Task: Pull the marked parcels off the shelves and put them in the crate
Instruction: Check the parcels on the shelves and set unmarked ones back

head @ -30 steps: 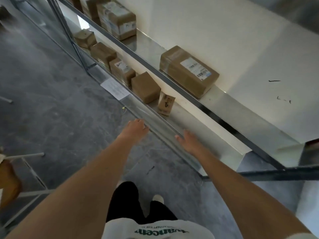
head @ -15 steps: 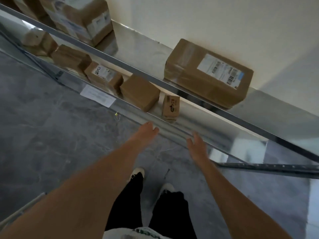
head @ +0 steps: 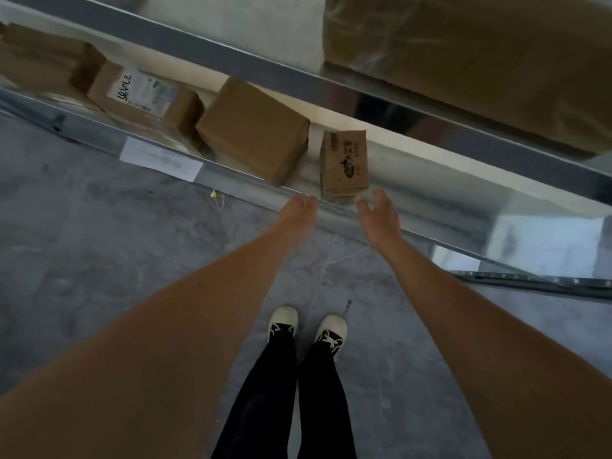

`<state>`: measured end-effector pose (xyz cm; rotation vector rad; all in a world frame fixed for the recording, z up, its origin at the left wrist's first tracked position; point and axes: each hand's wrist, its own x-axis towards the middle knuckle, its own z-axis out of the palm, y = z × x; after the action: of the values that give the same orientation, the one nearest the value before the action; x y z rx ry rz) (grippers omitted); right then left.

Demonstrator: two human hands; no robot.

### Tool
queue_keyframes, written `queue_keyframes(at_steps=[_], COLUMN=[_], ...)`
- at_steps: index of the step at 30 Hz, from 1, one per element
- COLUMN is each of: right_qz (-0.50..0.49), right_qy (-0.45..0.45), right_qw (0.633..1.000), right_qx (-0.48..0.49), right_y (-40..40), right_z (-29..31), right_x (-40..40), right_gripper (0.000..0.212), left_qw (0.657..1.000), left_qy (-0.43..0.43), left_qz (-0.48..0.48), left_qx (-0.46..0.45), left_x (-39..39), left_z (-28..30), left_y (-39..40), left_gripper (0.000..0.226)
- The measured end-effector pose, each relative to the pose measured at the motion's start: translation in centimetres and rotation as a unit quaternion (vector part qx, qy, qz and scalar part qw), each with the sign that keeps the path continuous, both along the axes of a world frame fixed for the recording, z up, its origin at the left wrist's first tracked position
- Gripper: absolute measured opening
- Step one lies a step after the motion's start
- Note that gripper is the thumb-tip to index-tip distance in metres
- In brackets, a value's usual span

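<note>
Our right hand [head: 377, 215] is open, fingers spread and loosely bent, its fingertips just at the bottom edge of the small printed box [head: 345, 164]; we cannot tell whether they touch it. Our left hand [head: 298, 212] at 9 o'clock of it is also open and holds nothing, reaching over the shelf edge [head: 231, 190]. The small box stands on the lower shelf. At its 9 o'clock sits a plain brown box [head: 253, 130], then a labelled box [head: 145, 94] farther left. A paper tag [head: 161, 159] hangs on the shelf edge. At 6 o'clock our shoes [head: 306, 327] stand on the grey floor [head: 99, 243].
</note>
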<state>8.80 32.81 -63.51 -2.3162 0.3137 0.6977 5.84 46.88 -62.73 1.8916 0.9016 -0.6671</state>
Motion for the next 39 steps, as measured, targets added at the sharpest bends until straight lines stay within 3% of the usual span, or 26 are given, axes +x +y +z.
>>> queue_keyframes(at_steps=[11, 16, 26, 39], right_qz=[-0.068, -0.055, -0.105, -0.173], right_qy=[0.065, 0.067, 0.047, 0.051], right_qw=[0.995, 0.992, 0.983, 0.968], right_qx=[0.037, 0.095, 0.142, 0.174], right_y=[-0.4, -0.1, -0.9, -2.9], right_z=[-4.7, -6.4, -6.9, -5.9], right_x=[5.3, 6.2, 4.3, 3.9], right_gripper=[0.059, 0.044, 0.040, 0.036], left_qw=[0.996, 0.992, 0.984, 0.956], left_qy=[-0.010, -0.024, -0.015, -0.058], left_qz=[0.036, 0.068, 0.111, 0.203], left_qx=[-0.078, -0.102, -0.140, -0.203], left_x=[5.5, 6.4, 4.7, 5.5], left_z=[-3.0, -3.8, -6.4, -4.0], left_y=[-2.5, -3.6, -4.3, -5.1], left_gripper=[0.042, 0.044, 0.043, 0.039])
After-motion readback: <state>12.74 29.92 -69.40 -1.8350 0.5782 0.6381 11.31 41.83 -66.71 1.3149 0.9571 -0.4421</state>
